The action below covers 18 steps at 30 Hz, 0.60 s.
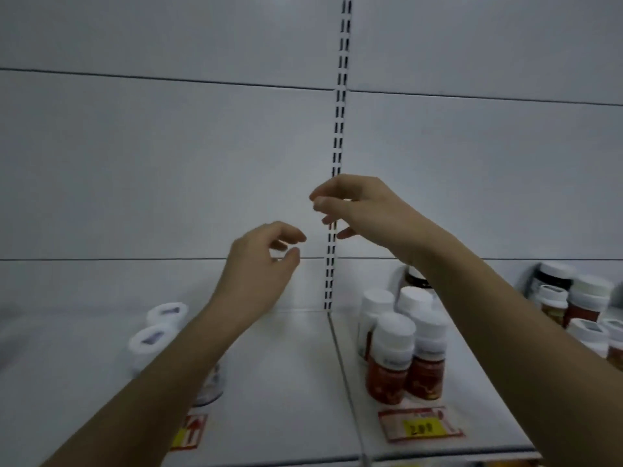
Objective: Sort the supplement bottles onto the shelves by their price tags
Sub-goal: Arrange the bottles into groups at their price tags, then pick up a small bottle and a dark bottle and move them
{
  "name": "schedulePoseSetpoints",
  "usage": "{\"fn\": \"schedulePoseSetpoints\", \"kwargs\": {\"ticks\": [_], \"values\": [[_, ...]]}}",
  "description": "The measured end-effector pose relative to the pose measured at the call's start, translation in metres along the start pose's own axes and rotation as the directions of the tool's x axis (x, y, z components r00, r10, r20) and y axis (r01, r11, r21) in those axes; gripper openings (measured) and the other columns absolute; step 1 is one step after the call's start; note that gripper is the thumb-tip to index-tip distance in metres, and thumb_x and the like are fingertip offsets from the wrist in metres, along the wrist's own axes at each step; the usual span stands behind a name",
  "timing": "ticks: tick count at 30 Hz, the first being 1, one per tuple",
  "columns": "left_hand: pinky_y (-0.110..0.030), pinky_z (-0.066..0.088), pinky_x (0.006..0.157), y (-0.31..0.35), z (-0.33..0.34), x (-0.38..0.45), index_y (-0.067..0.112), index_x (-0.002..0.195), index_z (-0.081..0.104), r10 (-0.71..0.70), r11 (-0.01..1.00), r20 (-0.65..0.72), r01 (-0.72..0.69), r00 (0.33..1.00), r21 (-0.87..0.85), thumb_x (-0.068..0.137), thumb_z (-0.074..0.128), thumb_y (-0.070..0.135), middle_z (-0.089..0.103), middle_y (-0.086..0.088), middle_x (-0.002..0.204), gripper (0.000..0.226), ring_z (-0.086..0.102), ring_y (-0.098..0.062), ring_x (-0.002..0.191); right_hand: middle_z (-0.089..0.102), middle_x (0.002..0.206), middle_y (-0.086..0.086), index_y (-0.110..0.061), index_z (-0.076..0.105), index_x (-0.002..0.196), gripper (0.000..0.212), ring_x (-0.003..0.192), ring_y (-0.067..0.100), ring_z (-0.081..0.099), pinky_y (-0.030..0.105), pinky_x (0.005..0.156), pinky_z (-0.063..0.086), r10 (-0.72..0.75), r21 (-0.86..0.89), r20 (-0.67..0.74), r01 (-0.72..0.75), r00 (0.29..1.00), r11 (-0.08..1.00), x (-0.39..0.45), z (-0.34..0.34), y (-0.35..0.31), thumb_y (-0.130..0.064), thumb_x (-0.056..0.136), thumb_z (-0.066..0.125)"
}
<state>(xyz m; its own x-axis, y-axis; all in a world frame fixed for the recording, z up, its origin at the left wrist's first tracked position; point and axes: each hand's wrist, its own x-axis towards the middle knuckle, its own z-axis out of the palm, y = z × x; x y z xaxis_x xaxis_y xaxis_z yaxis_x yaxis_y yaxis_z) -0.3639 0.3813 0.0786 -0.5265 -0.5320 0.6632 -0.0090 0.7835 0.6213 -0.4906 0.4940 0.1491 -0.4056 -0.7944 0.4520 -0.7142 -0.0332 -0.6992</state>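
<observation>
Leftmost, two white-capped supplement bottles (158, 328) stand upright near the shelf's (286, 382) left edge. Above it, my left hand (259, 264) and right hand (357, 210) hang loosely curled, holding nothing. Red-labelled bottles (401, 352) stand upright behind the price tag (421, 428) at the front edge.

Two white-capped bottles (158, 328) are standing on the left shelf, four red-labelled bottles (392, 358) are clustering on the right, two price tags (421, 428) are lying near, and two hands (259, 264) are hovering.
</observation>
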Motion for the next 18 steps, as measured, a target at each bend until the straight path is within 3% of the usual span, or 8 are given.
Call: {"fn": "schedulePoseSetpoints", "kwargs": {"ticks": [3,7,11,15,18], "values": [[-0.007,0.047,0.07,-0.002,0.053,0.005,0.025,0.088,0.07,-0.099,0.992,0.057,0.103,0.993,-0.068,0.086,0.067,0.007,0.071,0.014,0.091,0.019,0.065,-0.003,0.082,0.071,0.1,-0.007,-0.022,0.07,0.1,0.012,0.089,0.009,0.07,0.029,0.077,0.059,0.044,0.088,-0.094,-0.036,0.995,0.995,-0.01,-0.048,0.047,-0.023,0.095,0.059],[-0.024,0.054,0.073,-0.011,0.105,0.017,0.025,0.086,0.072,-0.253,0.951,0.128,0.271,0.959,-0.149,0.086,0.068,0.003,0.073,0.008,0.091,0.021,0.067,-0.002,0.073,0.07,0.102,0.0,-0.019,0.07,0.096,0.014,0.089,0.014,0.069,0.032,0.078,0.059,0.15,0.21,-0.22,-0.103,0.964,0.972,-0.022,-0.098,0.114,-0.016,0.095,0.056],[-0.019,0.056,0.073,-0.017,0.134,0.027,0.018,0.094,0.074,-0.299,0.933,0.216,0.332,0.93,-0.141,0.085,0.068,0.002,0.075,0.004,0.096,0.02,0.071,-0.011,0.085,0.069,0.097,-0.004,-0.021,0.069,0.091,0.017,0.087,0.012,0.066,0.034,0.081,0.057,0.212,0.245,-0.332,-0.133,0.919,0.96,-0.021,-0.114,0.174,-0.012,0.094,0.055],[-0.016,0.055,0.074,-0.029,0.149,0.035,0.015,0.101,0.075,-0.306,0.931,0.434,0.362,0.847,-0.051,0.086,0.064,-0.004,0.076,0.005,0.1,0.027,0.071,-0.009,0.094,0.067,0.096,-0.01,-0.019,0.067,0.095,0.016,0.09,0.008,0.062,0.022,0.075,0.05,0.208,0.217,-0.374,-0.133,0.904,0.967,-0.023,-0.105,0.215,-0.011,0.095,0.054],[-0.02,0.053,0.084,-0.039,0.156,0.04,0.018,0.103,0.077,-0.254,0.958,0.543,0.287,0.8,0.026,0.087,0.064,-0.002,0.075,0.007,0.105,0.028,0.07,-0.009,0.099,0.066,0.099,-0.009,-0.022,0.065,0.097,0.013,0.09,0.003,0.06,0.011,0.066,0.042,0.221,0.176,-0.373,-0.165,0.901,0.97,-0.03,-0.096,0.24,-0.014,0.096,0.054]]}}
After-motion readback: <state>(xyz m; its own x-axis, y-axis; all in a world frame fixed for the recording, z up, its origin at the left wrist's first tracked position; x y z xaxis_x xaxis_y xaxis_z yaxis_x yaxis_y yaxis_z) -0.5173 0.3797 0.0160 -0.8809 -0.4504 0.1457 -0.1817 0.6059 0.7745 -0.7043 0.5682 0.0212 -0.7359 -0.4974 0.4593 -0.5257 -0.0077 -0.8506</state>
